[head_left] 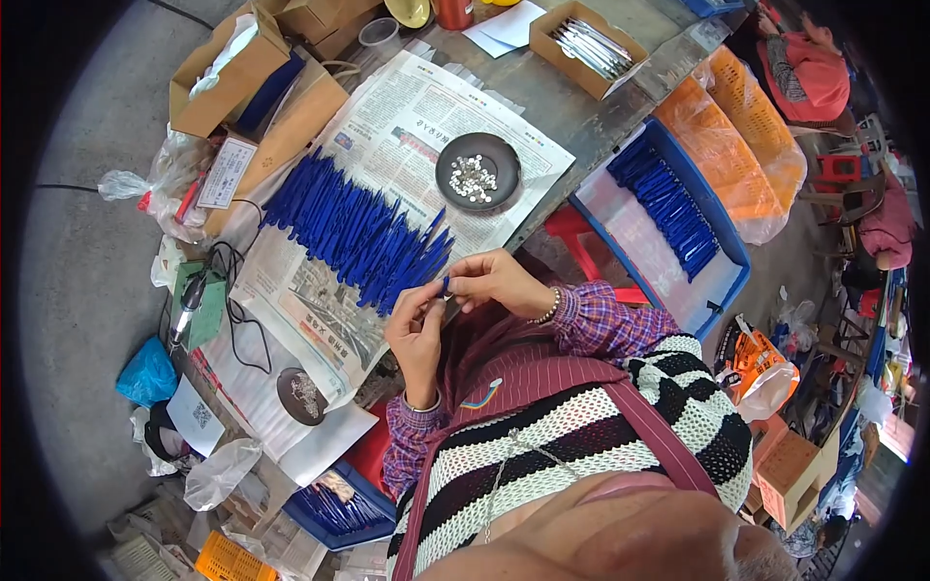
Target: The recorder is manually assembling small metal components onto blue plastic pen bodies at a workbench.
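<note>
Blue pieces on newspaper (pixel 358 228): dozens, one long row
Dishes: two, small one (pixel 301 395), larger one (pixel 478 171) with silver bits
Left hand (pixel 417 324): fingertips pinched on one small blue piece (pixel 446 286)
Right hand (pixel 496 281): pinching the same piece
Blue trays: two, one (pixel 668 223) with more blue pieces

Assembly workshop: piled blue plastic parts (pixel 358 232), crates (pixel 668 208).

brown cardboard box (pixel 225 76) top left | open cardboard box (pixel 587 46) top centre | white label sheet (pixel 227 172) left
</note>
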Demonstrator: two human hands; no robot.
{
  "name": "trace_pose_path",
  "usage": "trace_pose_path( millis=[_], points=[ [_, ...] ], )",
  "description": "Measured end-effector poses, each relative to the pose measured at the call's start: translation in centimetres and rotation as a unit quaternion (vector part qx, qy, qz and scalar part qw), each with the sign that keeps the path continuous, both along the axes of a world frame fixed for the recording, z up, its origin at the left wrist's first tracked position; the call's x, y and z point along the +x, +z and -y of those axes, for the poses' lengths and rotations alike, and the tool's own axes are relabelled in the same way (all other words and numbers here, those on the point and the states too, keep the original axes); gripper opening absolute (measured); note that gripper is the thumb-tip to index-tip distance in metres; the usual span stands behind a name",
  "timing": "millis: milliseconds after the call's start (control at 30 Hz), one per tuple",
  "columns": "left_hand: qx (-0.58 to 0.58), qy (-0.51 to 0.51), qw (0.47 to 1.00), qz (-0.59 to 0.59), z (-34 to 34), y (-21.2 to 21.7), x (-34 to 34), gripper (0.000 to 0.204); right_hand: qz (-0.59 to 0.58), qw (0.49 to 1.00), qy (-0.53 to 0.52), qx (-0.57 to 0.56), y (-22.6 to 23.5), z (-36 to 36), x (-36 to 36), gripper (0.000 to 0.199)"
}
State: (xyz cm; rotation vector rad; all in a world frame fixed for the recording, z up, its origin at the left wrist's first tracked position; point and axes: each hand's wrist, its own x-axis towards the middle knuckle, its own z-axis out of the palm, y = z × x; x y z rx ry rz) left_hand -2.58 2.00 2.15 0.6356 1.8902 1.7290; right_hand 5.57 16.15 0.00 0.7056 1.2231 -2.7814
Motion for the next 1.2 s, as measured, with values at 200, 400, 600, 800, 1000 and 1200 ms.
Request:
trace_pose_path(
  millis=[200,400,600,800,1000,1200],
  points=[
    [-0.005,0.007,0.998,-0.065,0.0,-0.2,0.2,0.023,0.008,0.999,0.003,-0.039,-0.1,0.1,0.2,0.02],
    [-0.023,0.013,0.99,-0.139,0.0,0.0,-0.1,0.021,0.034,0.999,0.001,0.017,0.2,0.3,0.0,0.018],
    [-0.01,0.028,0.985,-0.167,-0.5,-0.6,-0.3,0.02,0.05,0.998,-0.036,0.032,-0.4,0.2,0.3,0.021],
    [-0.001,0.034,0.984,-0.173,-0.2,-0.8,-0.2,0.021,0.04,0.995,-0.048,0.075,-0.4,0.5,0.3,0.017],
    [0.037,0.003,0.997,0.06,0.5,-0.9,-0.4,0.02,0.003,0.989,-0.045,0.143,0.2,0.7,0.5,0.013],
    [0.097,-0.031,0.96,0.26,0.5,-0.3,-0.1,0.018,-0.042,0.974,-0.063,0.214,1.0,0.7,0.5,0.008]
  ],
)
